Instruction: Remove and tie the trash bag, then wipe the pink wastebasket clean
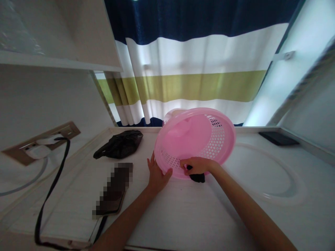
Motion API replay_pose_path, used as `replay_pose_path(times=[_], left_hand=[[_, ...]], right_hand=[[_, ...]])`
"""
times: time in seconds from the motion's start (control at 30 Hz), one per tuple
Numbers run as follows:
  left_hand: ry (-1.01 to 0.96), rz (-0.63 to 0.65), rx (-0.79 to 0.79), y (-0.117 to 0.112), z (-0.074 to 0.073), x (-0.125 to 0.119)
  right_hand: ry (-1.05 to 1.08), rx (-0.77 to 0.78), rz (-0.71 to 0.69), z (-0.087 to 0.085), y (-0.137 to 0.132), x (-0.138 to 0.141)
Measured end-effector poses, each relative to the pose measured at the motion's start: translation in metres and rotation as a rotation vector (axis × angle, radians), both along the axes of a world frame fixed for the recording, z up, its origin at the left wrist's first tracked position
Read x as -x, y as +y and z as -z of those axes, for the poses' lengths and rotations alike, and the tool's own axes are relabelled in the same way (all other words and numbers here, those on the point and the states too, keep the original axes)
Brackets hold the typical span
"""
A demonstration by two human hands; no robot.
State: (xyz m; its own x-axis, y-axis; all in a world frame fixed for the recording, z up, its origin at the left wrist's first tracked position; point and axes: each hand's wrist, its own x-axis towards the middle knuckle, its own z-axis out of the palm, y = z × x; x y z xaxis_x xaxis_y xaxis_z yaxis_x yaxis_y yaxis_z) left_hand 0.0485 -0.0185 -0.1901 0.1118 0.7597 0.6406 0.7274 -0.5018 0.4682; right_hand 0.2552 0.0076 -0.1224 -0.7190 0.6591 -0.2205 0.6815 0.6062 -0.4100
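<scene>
A pink plastic colander [183, 130] with a perforated wall stands tilted on the white tabletop, its open side facing me. At its lower left, my left hand [157, 176] grips the rim, with the thumb on the near side and the fingers partly behind. My right hand [196, 165] is closed on a small black cloth [197, 177] and lies against the colander's lower inner wall. Part of the cloth hangs out below the fingers over the rim.
A black plastic bag [120, 143] and a phone [115, 190] lie on the left. A wall socket [39, 146] holds plugs, and a black cable [52, 184] runs down. At the right are a white round tray-like thing [298, 184] and a flat black object [278, 138]. A striped curtain [199, 87] hangs behind.
</scene>
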Motion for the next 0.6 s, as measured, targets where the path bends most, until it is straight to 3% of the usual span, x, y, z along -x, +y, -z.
replay_pose_path(times=[0.23,0.6], left_hand=[[-0.032,0.018,0.029,0.0036,0.0069,0.0012],[-0.065,0.030,-0.001,0.0017,0.0005,-0.0001]], right_hand=[[-0.062,-0.022,0.090,-0.0037,-0.0025,-0.0005],[-0.058,-0.027,0.033,0.0009,-0.0005,-0.0004]])
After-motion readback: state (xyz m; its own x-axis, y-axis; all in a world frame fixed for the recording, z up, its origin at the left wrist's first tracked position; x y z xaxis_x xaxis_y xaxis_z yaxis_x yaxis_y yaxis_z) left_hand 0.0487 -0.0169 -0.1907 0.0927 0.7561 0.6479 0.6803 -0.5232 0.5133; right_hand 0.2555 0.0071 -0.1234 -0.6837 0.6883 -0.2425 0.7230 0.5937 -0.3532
